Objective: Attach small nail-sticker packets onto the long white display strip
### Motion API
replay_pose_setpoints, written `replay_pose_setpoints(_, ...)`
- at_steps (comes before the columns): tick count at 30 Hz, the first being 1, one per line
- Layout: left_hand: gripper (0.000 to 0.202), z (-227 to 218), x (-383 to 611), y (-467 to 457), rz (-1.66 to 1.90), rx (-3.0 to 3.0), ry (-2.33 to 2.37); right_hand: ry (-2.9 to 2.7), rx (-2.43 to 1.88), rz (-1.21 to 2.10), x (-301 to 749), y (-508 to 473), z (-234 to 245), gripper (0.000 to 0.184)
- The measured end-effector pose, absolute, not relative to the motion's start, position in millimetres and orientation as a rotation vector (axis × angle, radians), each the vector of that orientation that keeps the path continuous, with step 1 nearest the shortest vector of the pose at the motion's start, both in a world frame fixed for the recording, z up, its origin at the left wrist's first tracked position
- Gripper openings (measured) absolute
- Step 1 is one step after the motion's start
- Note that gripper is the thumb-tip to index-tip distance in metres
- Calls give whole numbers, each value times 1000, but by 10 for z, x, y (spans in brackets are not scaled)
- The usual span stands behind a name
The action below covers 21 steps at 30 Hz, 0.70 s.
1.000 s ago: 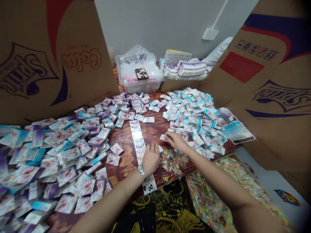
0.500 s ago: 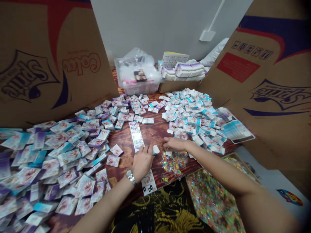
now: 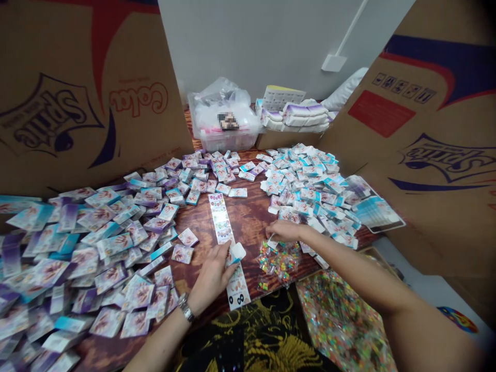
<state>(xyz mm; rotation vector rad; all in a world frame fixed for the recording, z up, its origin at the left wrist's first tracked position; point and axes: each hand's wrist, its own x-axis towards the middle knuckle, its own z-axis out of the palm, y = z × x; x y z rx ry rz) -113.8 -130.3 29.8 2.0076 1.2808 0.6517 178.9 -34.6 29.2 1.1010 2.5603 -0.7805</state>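
Note:
My left hand (image 3: 212, 274), with a metal watch on its wrist, is closed around a small white-and-blue carton (image 3: 237, 251) whose flap end points up and right. Under that hand runs a long white printed strip (image 3: 219, 217) with rows of coloured ovals; its middle is partly covered. My right hand (image 3: 284, 231) has its fingers drawn together, pointing down at the upper edge of a heap of small clear packets (image 3: 279, 261) with bright coloured pieces inside. What its fingertips hold, if anything, is hidden.
Heaped small cartons (image 3: 116, 243) cover the table's left side; another carton pile (image 3: 310, 181) lies right. A clear plastic tub (image 3: 228, 139) stands at the back. Tall cardboard panels (image 3: 89, 129) flank the table. A large box of colourful packets (image 3: 341, 315) sits below the right edge.
My left hand has moved left and toward me, and more of the carton in it shows. The right hand has shifted slightly right. The view has swung a little.

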Motion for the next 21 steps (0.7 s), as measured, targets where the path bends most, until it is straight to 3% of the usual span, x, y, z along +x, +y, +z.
replay_pose_setpoints(5, 45, 309, -1192, -1336, 652, 1961, 1329, 2618, 1154, -752, 1708, -356, 615, 6)
replay_pose_setpoints(11, 44, 398, -1189, -1344, 636, 1977, 1280, 2988, 1327, -863, 1298, -659, 991, 15)
replay_pose_setpoints(21, 48, 480, -1226, -1429, 579, 2096, 1298, 3217, 687, -249, 967, -897, 918, 25)
